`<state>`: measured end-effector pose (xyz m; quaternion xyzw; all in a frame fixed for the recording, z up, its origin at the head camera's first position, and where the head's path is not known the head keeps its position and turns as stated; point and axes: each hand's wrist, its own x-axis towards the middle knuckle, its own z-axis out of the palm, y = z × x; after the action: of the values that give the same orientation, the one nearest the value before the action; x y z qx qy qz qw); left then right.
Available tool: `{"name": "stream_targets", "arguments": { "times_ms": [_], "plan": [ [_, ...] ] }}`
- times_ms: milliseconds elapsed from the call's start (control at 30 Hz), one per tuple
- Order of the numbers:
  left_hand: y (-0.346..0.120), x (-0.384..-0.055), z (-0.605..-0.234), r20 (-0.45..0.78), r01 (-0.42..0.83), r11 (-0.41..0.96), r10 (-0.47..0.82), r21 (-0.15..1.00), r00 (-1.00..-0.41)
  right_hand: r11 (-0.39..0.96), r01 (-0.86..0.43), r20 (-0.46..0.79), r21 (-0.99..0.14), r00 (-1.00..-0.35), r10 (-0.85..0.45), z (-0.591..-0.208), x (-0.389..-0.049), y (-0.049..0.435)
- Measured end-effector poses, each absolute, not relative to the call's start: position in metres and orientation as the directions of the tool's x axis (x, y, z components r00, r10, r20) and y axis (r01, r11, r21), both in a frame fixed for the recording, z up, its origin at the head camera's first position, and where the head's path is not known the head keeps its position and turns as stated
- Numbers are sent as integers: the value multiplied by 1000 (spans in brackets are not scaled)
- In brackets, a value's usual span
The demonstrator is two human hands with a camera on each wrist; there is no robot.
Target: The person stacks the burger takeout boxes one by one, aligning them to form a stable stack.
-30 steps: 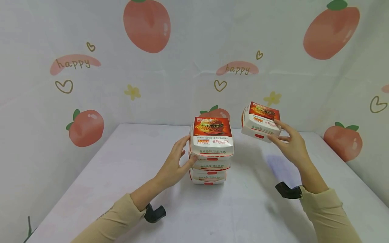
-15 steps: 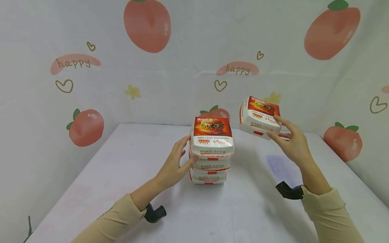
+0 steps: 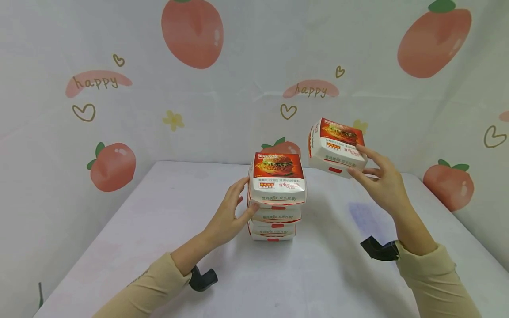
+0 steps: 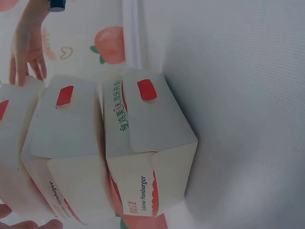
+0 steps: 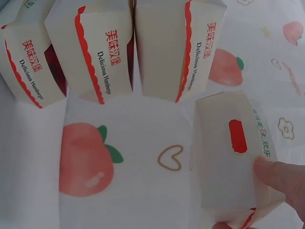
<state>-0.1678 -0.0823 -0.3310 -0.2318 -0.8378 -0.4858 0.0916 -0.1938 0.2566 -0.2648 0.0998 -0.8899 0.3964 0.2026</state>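
Three white-and-red paper burger boxes stand in a stack, the top burger box [image 3: 277,187] slightly wider-looking than the lower burger boxes [image 3: 275,231]. My left hand [image 3: 224,221] rests against the stack's left side, thumb at the front lower edge of the top box and fingers along its side. To the right, my right hand [image 3: 383,187] pinches another burger box [image 3: 338,152] by its right side, in the air and tilted, higher than the stack. In the right wrist view the thumb [image 5: 279,176] presses on the held box; the other fingers are mostly hidden.
The stack stands on a table with a white cloth [image 3: 179,198]. Behind it hangs a white backdrop [image 3: 238,123] printed with peaches, hearts and flowers. A black camera mount [image 3: 203,279] sits at the left wrist, and a similar black mount [image 3: 379,249] at the right.
My right hand has raised its burger box and brought it a little left, towards the stack. The left hand and the stack have stayed in place.
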Motion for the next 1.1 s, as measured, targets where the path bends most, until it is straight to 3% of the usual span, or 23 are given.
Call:
{"name": "stream_targets", "arguments": {
  "times_ms": [1100],
  "plan": [
    [-82,-170,-332,364,461,425,292,779,-885,624,-523,559,-580,-813,-163,-239,-172,219]
  ]
}}
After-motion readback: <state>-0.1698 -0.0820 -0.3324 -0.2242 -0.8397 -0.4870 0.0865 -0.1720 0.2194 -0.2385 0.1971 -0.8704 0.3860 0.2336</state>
